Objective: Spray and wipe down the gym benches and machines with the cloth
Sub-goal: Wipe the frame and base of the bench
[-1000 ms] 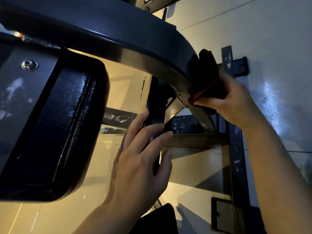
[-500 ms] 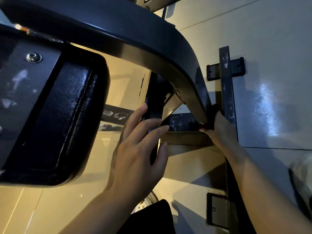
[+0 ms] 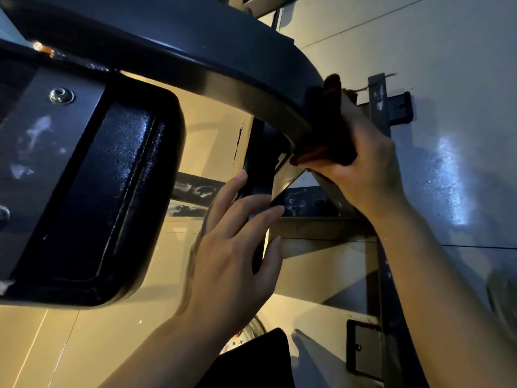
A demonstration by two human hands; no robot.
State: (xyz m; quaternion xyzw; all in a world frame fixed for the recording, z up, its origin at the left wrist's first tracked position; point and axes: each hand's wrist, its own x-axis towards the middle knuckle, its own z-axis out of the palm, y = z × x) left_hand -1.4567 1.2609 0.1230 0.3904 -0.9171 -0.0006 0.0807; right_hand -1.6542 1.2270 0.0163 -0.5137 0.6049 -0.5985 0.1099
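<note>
— Up at the right of the head view, on the bend of the curved frame bar [image 3: 223,49], what is the right hand [image 3: 363,169] doing?

— Its grip is curled round a dark cloth [image 3: 333,127], thumb underneath and fingers over the far side, holding it wrapped against the bar where the bar turns downward. The cloth touches the metal on its outer face and covers the edge there; a bit of reddish fabric shows at its lower fold.

— And the left hand [image 3: 232,264]?

— Lower and nearer, centre of the view. Its grip is spread, fingers straight and slightly fanned, with the fingertips [image 3: 277,212] lying against a dark upright post [image 3: 260,163] of the machine. It holds nothing.

— What fills the left side?

— A black padded cushion [image 3: 112,191] with a textured, shiny surface, mounted on a flat dark plate [image 3: 36,141] that carries a bolt [image 3: 61,95] and some pale smudges. The curved bar passes above it.

— Behind the hands?

— A horizontal crossbar [image 3: 321,229] runs rightward from the post. On the right, a vertical metal strip [image 3: 377,96] lies against the grey tiled floor [image 3: 461,107], with a short bracket [image 3: 402,106] just beside the cloth hand. Near the bottom right there is a small plate [image 3: 363,348] with a screw. The tiles at the lower left look yellowish under the light, and glare shows on the grey ones to the right.

— Any spray bottle?

— I cannot tell; a dark shape at the bottom edge is too unclear to name.
</note>
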